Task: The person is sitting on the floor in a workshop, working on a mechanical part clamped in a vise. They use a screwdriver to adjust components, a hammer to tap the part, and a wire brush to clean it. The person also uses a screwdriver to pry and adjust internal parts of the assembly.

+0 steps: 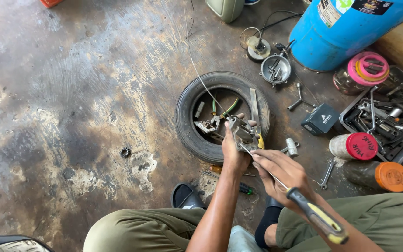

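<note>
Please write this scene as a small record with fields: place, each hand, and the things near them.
Place: stained concrete floor
Left hand: grips a small metal part over a tyre
Right hand: holds a screwdriver, black and yellow handle, shaft against the part
Right side: blue drum, tray of tools, jars with coloured lids

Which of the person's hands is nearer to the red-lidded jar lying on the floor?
Right. The right hand, holding a screwdriver, is just left of the red-lidded jar; the left hand is farther, over the tyre.
</note>
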